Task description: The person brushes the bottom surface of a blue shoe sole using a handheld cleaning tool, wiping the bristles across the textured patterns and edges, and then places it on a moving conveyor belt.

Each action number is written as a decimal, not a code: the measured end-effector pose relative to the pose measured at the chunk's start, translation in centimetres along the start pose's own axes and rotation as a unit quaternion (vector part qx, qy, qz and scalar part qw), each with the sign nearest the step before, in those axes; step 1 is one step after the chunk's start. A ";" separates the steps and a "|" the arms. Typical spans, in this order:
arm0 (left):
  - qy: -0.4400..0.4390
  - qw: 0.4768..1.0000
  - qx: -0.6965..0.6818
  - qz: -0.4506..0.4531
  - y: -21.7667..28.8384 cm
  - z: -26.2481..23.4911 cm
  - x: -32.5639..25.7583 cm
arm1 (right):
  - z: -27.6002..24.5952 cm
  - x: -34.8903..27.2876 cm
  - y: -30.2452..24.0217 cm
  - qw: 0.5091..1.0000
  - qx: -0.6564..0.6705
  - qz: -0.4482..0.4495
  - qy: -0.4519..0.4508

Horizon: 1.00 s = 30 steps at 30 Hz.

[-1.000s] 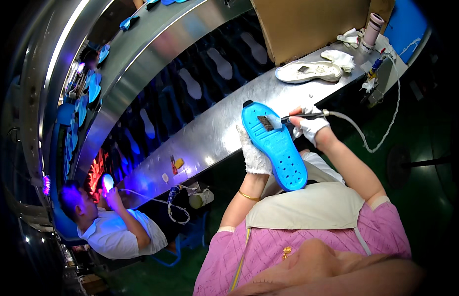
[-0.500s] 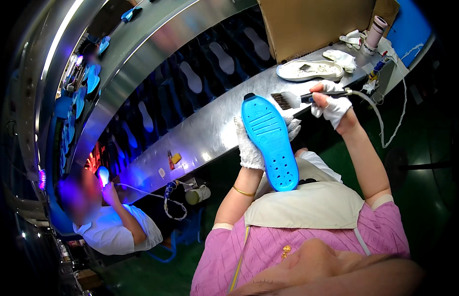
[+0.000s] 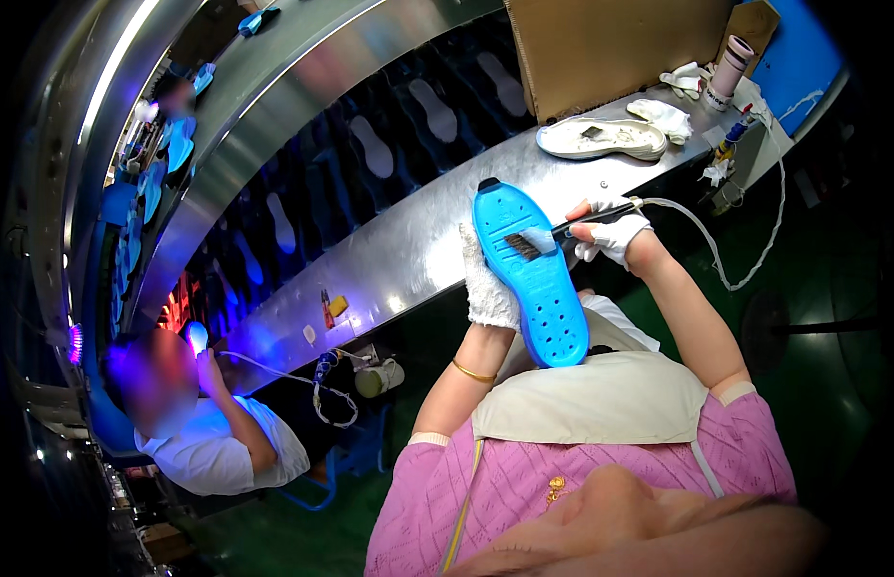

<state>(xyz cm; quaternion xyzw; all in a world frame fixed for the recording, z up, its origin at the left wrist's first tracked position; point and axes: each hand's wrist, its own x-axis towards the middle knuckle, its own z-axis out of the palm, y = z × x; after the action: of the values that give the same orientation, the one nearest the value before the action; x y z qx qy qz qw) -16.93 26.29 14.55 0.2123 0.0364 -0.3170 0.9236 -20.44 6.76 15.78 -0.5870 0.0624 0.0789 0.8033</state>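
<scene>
My left hand [image 3: 488, 284], in a white knitted glove, grips a bright blue shoe sole [image 3: 538, 274] from its left side and behind. The sole has a black tip, raised ribs, and several round holes at the end nearest me. My right hand [image 3: 612, 231], in a white glove with bare fingertips, is closed on the black handle of a brush [image 3: 551, 238]. A pale hose runs from the handle's end. The brush's dark bristles lie against the ribbed upper half of the sole.
A metal ledge [image 3: 408, 245] holds a cream tray [image 3: 601, 138], white cloths, a pink tumbler [image 3: 730, 65] and a yellow block [image 3: 339, 306]. Beyond it, insoles [image 3: 433, 111] lie on a dark conveyor. A co-worker [image 3: 211, 433] sits at left. Cardboard [image 3: 610, 53] stands behind.
My right hand has moved left and down, bringing the brush from beside the sole onto its ribbed face. The sole has shifted slightly right, still in my left hand.
</scene>
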 end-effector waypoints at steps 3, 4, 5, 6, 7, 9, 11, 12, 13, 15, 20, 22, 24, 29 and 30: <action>-0.002 1.000 -0.019 -0.019 -0.3 -0.4 0.1 | -0.2 0.2 -0.2 1.000 -0.024 -0.015 0.010; -0.033 0.999 -0.029 -0.029 -0.2 -0.7 0.1 | -0.2 0.0 0.0 0.999 -0.032 -0.027 0.010; -0.032 0.999 -0.030 -0.029 -0.2 -0.9 0.0 | -0.2 0.0 0.1 0.999 -0.032 -0.026 0.011; -0.013 0.999 -0.033 -0.031 -0.3 -0.9 -0.1 | -0.4 0.1 0.4 0.999 -0.032 -0.027 0.015; 0.004 0.999 -0.037 -0.030 -0.3 -0.7 0.1 | -0.8 0.3 0.5 0.999 -0.034 -0.030 0.018; -0.019 0.997 -0.043 -0.067 -0.4 -0.8 -0.3 | -2.6 0.4 1.3 0.996 -0.034 -0.055 0.063; -0.001 0.991 -0.116 -0.074 0.4 -0.4 -1.0 | -4.0 0.1 0.1 0.986 -0.038 -0.103 0.125; 0.008 0.991 -0.119 -0.057 0.7 -0.7 -0.8 | -3.6 -0.3 -0.8 0.983 -0.047 -0.125 0.125; 0.018 0.992 -0.122 -0.038 0.8 -0.9 -0.7 | -2.7 -0.8 -1.4 0.980 -0.055 -0.147 0.123; -0.083 0.996 -0.034 0.002 0.9 -0.8 -0.2 | -0.4 -1.6 -1.1 0.979 -0.055 -0.185 0.062; -0.093 0.980 -0.176 -0.013 0.6 0.0 0.6 | 5.3 -2.0 -1.1 0.753 -0.418 -0.508 0.008; 0.005 0.999 -0.033 0.041 0.4 1.6 0.2 | 6.0 -2.6 0.2 0.725 -0.453 -0.518 -0.003; -0.006 0.998 -0.052 0.031 0.2 1.0 0.2 | 6.8 -3.5 0.6 0.742 -0.475 -0.472 -0.007; -0.006 0.999 -0.006 0.041 0.5 1.1 0.1 | 5.8 -2.3 -0.4 0.776 -0.415 -0.474 -0.014; 0.009 0.998 0.011 0.055 0.6 1.3 0.3 | 5.5 -2.3 -0.5 0.823 -0.381 -0.420 0.002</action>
<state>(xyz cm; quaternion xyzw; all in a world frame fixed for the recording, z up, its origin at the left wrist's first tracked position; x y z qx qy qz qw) -16.40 25.97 15.91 0.2270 0.0290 -0.2638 0.9371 -22.54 11.75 18.36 -0.8161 -0.2239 -0.2497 0.4706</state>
